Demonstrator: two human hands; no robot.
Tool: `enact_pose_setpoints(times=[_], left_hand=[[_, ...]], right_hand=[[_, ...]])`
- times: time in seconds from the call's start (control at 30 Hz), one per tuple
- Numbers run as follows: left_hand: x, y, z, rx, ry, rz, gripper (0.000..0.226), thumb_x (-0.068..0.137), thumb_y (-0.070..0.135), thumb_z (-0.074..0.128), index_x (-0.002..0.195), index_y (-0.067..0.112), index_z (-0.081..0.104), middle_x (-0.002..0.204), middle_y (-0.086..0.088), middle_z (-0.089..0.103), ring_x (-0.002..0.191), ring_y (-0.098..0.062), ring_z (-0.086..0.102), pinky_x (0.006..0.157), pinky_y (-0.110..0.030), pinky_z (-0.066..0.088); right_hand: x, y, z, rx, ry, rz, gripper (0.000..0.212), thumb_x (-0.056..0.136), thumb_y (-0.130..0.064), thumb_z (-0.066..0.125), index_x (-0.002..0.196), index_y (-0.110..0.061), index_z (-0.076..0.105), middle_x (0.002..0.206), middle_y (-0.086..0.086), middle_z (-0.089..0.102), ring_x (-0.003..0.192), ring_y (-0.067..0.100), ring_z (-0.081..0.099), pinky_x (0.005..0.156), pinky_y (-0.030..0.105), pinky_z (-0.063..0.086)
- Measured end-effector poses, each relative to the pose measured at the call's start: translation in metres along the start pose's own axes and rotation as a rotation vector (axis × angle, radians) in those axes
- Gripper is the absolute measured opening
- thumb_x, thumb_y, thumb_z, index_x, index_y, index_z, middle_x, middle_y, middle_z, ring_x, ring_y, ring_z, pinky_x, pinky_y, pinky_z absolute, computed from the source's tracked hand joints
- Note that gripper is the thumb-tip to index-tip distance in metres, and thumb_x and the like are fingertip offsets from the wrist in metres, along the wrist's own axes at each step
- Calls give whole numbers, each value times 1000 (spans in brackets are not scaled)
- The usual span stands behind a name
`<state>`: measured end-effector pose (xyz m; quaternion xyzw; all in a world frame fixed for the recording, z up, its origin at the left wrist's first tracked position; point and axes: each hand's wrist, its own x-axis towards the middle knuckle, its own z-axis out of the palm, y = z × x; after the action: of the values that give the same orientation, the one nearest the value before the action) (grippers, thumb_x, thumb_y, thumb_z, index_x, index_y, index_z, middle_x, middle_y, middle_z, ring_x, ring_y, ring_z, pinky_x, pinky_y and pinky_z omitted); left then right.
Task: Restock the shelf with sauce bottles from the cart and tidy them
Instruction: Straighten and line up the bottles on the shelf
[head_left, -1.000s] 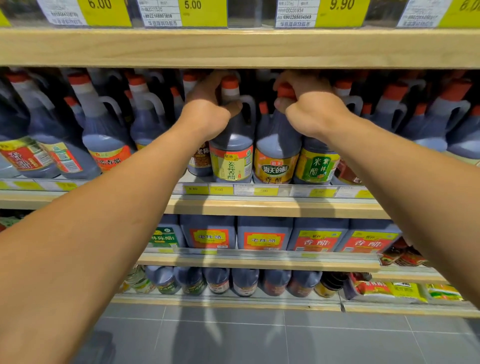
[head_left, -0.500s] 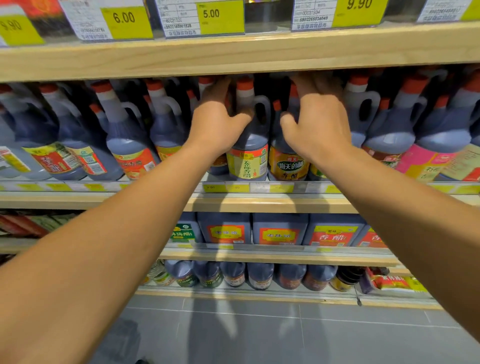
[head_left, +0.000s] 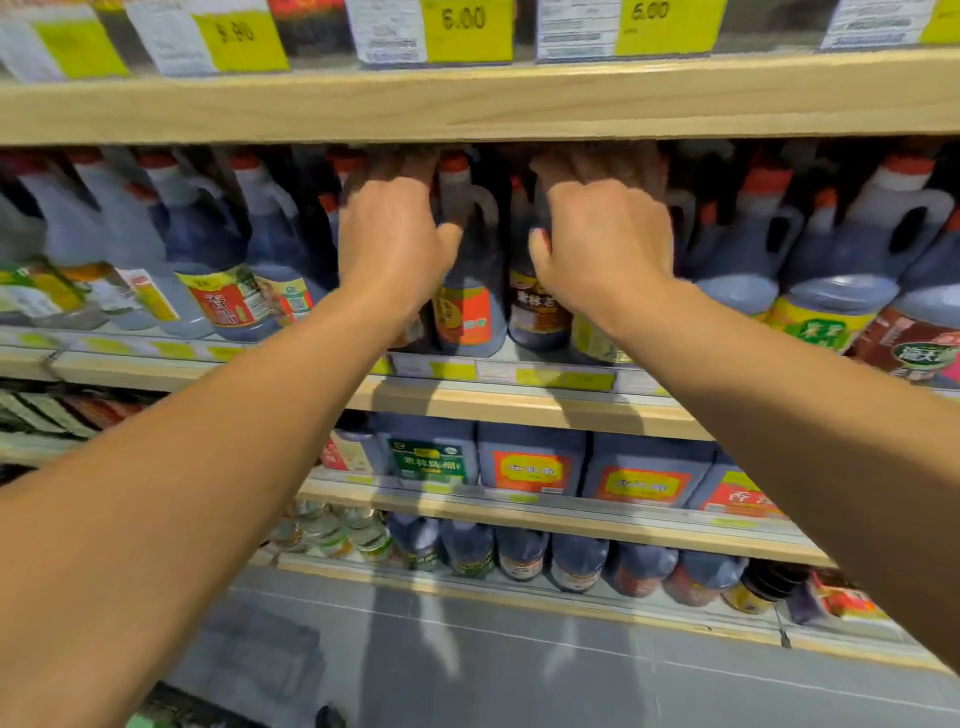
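Between blurred hands (head_left: 498, 249), dark red-capped bottle (head_left: 470, 291), seemingly upright.

The upper shelf board (head_left: 467, 104) hangs low over the jug row, leaving only a thin slot above the red caps (head_left: 453, 162). Under that board, both hands are pushed in: the left hand (head_left: 392, 244) and the right hand (head_left: 605, 244) flank the orange-label jug (head_left: 467, 306), with a narrow gap between them. Jugs stand packed shoulder to shoulder left and right beneath the board, blocking sideways passage. Below it, the shelf front stands open toward the floor (head_left: 519, 665).
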<state>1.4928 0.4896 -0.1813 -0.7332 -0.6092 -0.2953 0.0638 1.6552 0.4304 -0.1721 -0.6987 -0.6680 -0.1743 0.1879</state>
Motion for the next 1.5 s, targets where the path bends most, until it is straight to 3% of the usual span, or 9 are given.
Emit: enact_pose_setpoints(times=[0.1,0.2,0.4,0.5,0.7,0.9,1.07,1.27,1.5], left_hand=[[10,-6,8,40,-33,62,50,84,39,56,131,23,52,129,-14,57,118,-39,51,97,-43,41],[13,-5,21,1,45,150,57,86,48,50,140,36,38,146,-1,43,137,-29,34,114,-51,17],[22,-7,38,-148,1,140,62,87,42,57,143,35,33,144,-3,46,134,-30,38,110,-42,28],[22,-12,38,-188,10,104,59,90,38,54,144,40,30,132,-10,56,124,-34,49,107,-42,31],[30,-7,50,-299,30,47,54,80,39,56,132,36,41,106,-14,66,108,-37,58,109,-55,31],[32,-19,44,-74,82,92,64,83,44,54,143,35,31,103,-16,67,120,-35,51,116,-50,-11],[35,-25,32,-91,0,107,58,86,38,51,140,35,32,106,-14,68,122,-36,50,118,-50,-8],[32,-32,25,-223,-29,165,51,84,26,56,133,35,41,115,-11,64,120,-38,49,112,-41,9],[26,-32,20,-111,-17,164,50,82,40,54,131,38,41,107,-9,68,116,-39,52,116,-55,3]], right_hand=[[18,-8,13,-67,27,38,42,87,-30,54,128,-20,52,129,13,56,121,37,48,98,42,34],[33,-10,27,-189,51,87,52,84,-36,55,132,-19,46,133,13,53,127,38,42,110,49,21],[42,-14,41,-281,19,180,55,93,-38,45,141,-14,35,140,17,47,133,38,37,115,52,9],[43,-14,41,-220,55,178,56,91,-37,48,139,-13,33,129,19,55,124,38,46,116,49,9],[61,-16,47,-110,-29,305,64,93,-40,47,146,-11,26,151,17,32,137,35,34,114,41,21],[64,-23,45,33,4,317,46,95,-29,46,139,-21,36,132,13,55,125,34,48,110,44,25],[56,-28,37,14,56,218,32,95,-31,44,126,-25,48,123,13,60,118,38,50,112,46,20],[50,-20,36,205,55,190,31,95,-28,45,123,-24,57,126,9,61,118,37,51,102,43,38],[42,-23,36,218,63,189,34,91,-32,47,121,-19,54,118,15,62,107,42,54,87,42,44]])
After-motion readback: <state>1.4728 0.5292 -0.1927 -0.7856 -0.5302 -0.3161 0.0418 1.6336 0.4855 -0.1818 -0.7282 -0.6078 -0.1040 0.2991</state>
